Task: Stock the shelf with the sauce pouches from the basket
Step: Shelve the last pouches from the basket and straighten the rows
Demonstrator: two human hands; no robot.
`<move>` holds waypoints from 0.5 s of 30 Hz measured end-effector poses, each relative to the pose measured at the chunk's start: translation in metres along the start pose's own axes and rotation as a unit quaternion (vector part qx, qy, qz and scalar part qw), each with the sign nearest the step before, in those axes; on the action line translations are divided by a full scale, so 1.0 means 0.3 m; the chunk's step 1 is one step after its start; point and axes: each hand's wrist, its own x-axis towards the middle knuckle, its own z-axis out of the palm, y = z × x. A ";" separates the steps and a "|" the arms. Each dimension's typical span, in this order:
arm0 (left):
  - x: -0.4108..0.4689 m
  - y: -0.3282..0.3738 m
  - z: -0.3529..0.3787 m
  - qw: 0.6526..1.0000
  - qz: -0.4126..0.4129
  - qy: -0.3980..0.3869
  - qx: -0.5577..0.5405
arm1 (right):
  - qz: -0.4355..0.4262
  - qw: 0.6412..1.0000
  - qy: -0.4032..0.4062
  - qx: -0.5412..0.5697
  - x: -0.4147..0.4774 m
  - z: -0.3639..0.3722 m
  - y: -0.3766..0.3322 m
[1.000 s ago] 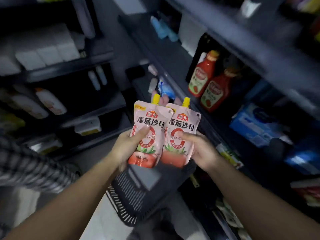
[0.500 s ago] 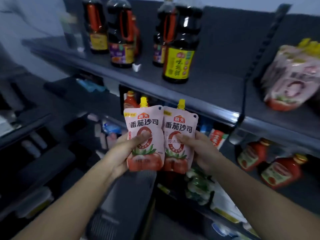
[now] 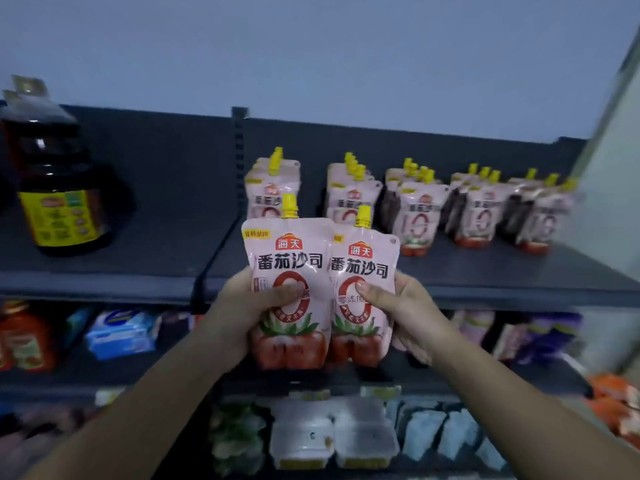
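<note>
Two pink tomato sauce pouches with yellow caps are held side by side in front of the top shelf [image 3: 485, 275]. My left hand [image 3: 242, 310] grips the left pouch [image 3: 289, 258], thumb across its front. My right hand [image 3: 401, 310] grips the right pouch [image 3: 363, 268] the same way. Behind them several rows of the same pouches [image 3: 419, 209] stand upright on the dark shelf, from the middle to the right end. The basket is out of view.
A large dark soy sauce bottle [image 3: 52, 181] stands on the top shelf at the left, past a shelf upright [image 3: 239, 161]. Lower shelves hold red sauce bottles [image 3: 24, 337], blue packs [image 3: 121, 332] and clear plastic boxes [image 3: 332, 438]. A pale wall [image 3: 609, 209] closes the right side.
The view has swung up from the basket and lower shelves to the top shelf. Both hands kept their pouches and raised them to the stocked pouch rows.
</note>
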 end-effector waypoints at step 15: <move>0.406 -0.222 0.899 0.994 -0.041 -0.097 0.002 | -0.065 0.985 0.158 -0.016 -0.151 -0.880 -0.245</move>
